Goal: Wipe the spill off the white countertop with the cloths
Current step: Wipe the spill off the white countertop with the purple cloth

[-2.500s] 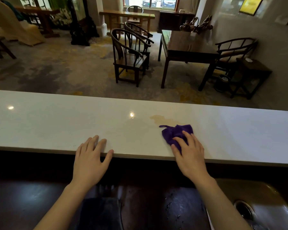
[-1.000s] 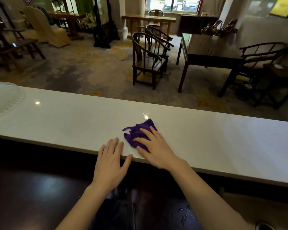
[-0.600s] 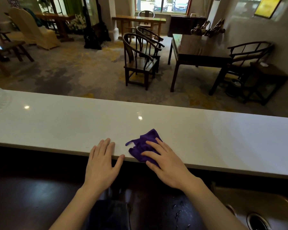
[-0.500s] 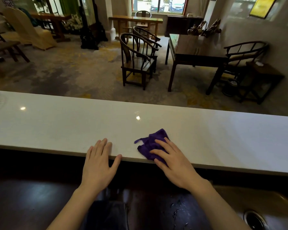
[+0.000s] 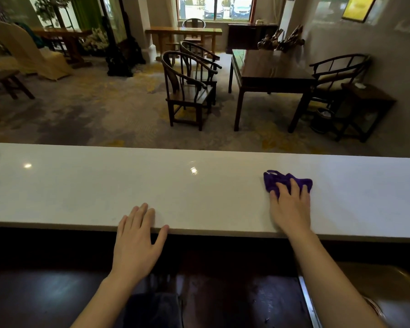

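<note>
A carpeted room with dark wooden furniture fills the background: two round-backed armchairs (image 5: 188, 91) at 12 o'clock, a dark wooden table (image 5: 268, 72) at 1 o'clock, and a chair in a cream slipcover (image 5: 31, 53) far off at 10 o'clock. Across the middle of the view runs the white countertop (image 5: 104, 185), long and glossy, with two small light reflections on it. No stain is visible on its surface.

The purple cloth (image 5: 276, 179) lies bunched on the countertop at about 2 o'clock, well apart from the left hand. The right hand (image 5: 290, 207) lies flat on the cloth's near part, fingers (image 5: 294, 185) spread and extended, pressing down on it rather than curling around it; the cloth's far edge shows beyond the fingertips.

The left hand (image 5: 137, 240) rests at 6 o'clock on the countertop's near edge, open and flat, its fingers on the white surface and the thumb splayed along the rim, holding nothing.

Below the counter, at 4 o'clock, part of a metal sink (image 5: 388, 292) shows.
</note>
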Motion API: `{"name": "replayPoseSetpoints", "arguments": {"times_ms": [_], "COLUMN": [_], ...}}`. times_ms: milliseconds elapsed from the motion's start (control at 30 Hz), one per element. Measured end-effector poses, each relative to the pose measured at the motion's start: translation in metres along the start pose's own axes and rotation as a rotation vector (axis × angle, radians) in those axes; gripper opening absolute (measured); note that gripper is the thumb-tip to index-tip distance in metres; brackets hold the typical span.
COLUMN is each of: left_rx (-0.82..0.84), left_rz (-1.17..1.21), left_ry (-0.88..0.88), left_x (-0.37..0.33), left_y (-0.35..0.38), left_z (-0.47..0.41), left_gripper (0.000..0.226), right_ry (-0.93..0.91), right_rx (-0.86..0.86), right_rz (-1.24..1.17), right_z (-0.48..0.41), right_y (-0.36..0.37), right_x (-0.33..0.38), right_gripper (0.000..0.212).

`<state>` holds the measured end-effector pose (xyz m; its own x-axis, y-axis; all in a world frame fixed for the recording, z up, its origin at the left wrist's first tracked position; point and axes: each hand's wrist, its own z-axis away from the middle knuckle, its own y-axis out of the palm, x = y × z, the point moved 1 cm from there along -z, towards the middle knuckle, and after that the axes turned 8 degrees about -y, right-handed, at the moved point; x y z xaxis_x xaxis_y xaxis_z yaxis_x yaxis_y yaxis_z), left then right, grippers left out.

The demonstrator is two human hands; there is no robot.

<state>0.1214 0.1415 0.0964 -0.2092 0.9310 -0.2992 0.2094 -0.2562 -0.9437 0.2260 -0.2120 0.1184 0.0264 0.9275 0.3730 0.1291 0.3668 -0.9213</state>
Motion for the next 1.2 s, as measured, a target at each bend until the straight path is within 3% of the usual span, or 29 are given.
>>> {"name": "replayPoseSetpoints", "arguments": {"times_ms": [300,800,1033,1200], "left_rx": [0.008,0.025,0.029,0.028], "left_rz": [0.001,0.023,0.028,0.058], "left_ry": [0.001,-0.008,0.012,-0.009], "left_x": [0.000,0.000,0.001,-0.001], "left_y": [-0.001,-0.002,-0.001,-0.004], "left_z": [-0.001,-0.003,-0.004,-0.002], "left_gripper": [0.072,0.074,0.077,0.082], "right_ry": [0.024,-0.404,-0.617,-0.657], "right_rx": [0.066,0.221,0.187,0.125], "right_rz": [0.004,-0.116,-0.076,-0.042], "right_z": [-0.040,-0.005,0.048,0.063], "right_y": [0.025,0.071,0.082,0.079], "right_x": [0.074,0.203,0.212,0.179], "right_gripper": [0.048,0.045,0.042,0.041]}}
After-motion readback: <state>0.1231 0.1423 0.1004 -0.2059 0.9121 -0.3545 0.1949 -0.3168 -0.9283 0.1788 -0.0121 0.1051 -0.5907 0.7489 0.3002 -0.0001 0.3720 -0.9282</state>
